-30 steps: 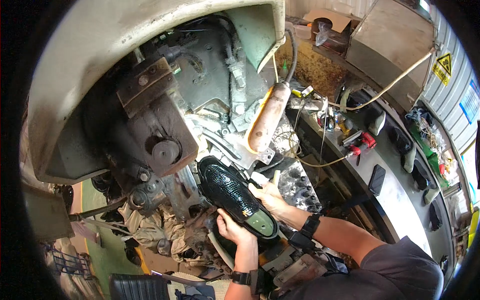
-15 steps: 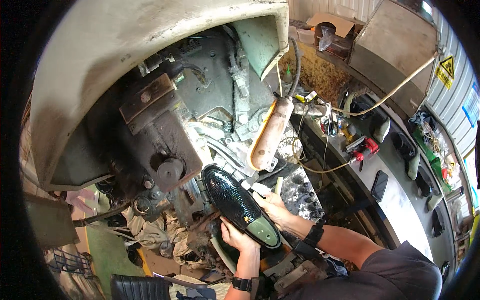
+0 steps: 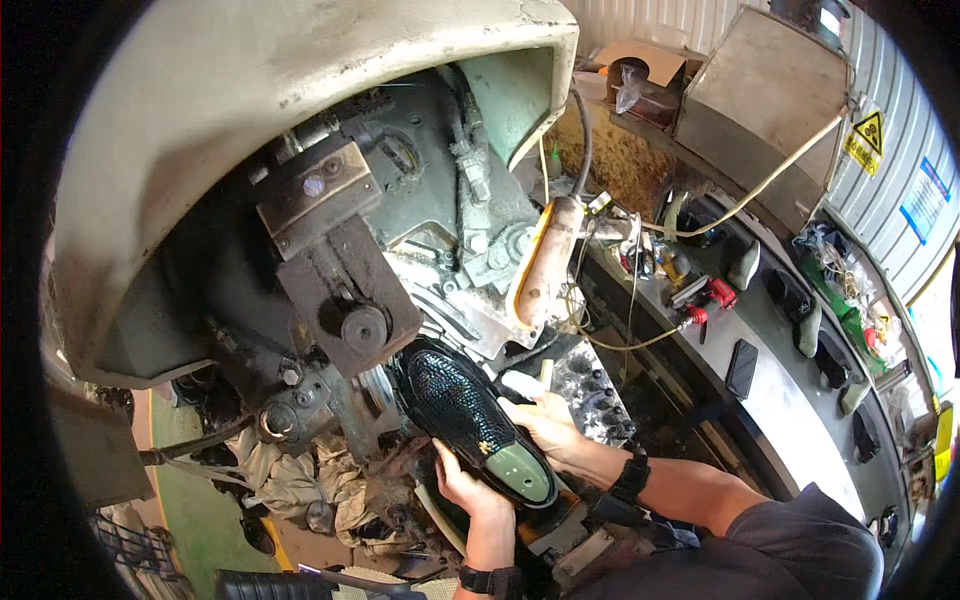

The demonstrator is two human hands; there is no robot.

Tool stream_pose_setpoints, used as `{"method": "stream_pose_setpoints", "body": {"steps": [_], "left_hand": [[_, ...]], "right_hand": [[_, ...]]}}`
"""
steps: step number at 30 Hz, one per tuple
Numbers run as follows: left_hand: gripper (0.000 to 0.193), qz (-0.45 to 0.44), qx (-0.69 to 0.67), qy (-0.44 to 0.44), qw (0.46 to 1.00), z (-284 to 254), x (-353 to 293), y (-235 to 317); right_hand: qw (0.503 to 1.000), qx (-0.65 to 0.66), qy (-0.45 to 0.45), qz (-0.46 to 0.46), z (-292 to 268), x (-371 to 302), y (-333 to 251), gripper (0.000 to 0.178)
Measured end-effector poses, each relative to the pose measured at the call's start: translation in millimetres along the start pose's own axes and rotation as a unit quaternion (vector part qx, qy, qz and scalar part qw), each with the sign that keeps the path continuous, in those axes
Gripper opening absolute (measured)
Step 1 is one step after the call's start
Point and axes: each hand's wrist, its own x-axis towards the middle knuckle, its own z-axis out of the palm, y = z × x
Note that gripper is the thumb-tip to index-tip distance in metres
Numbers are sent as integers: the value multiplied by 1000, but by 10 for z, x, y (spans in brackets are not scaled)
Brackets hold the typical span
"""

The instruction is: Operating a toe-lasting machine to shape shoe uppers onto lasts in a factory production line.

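Note:
A glossy black textured shoe upper (image 3: 455, 400) with a small gold ornament sits on a green shoe last (image 3: 522, 472), heel toward me and toe pointing away into the machine. My left hand (image 3: 470, 488) is closed on its left side near the heel, thumb along the edge. My right hand (image 3: 548, 428) grips the right side, with part of its fingers hidden. Just beyond the toe is a dark metal block (image 3: 345, 290) with a round fitting on it. Whether the toe touches the machine parts, I cannot tell.
A large cream machine hood (image 3: 150, 200) arches over the left. An oblong lamp-like housing (image 3: 548, 265) hangs right of the toe. On the curved bench at right lie a phone (image 3: 741, 368), a red power tool (image 3: 715, 296) and several shoe lasts. Crumpled cloth (image 3: 300, 475) lies lower left.
The metal block has shifted right, closer over the toe. The shoe's toe sits slightly lower in view, still in both hands. The surroundings have slid left as my head turned a little.

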Motion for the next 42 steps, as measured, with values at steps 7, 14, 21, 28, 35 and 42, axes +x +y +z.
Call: {"method": "stream_pose_setpoints", "body": {"steps": [7,14,21,28,35,42], "left_hand": [[46,-14,7,10,1000,-63,54,105],[46,-27,0,-13,1000,-120,108,15],[39,87,33,11,996,-300,334,-266],[36,156,53,25,986,-416,410,-431],[37,129,15,7,992,-396,346,-409],[34,110,4,-18,994,-205,199,-275]], "right_hand": [[999,-24,40,10,225,-57,-75,18],[998,15,67,10,96,40,32,47],[999,34,23,0,-41,116,91,36],[999,11,-13,-31,-57,145,130,34],[1000,-5,2,-10,33,77,58,21],[996,-60,56,-17,30,70,56,21]]}}
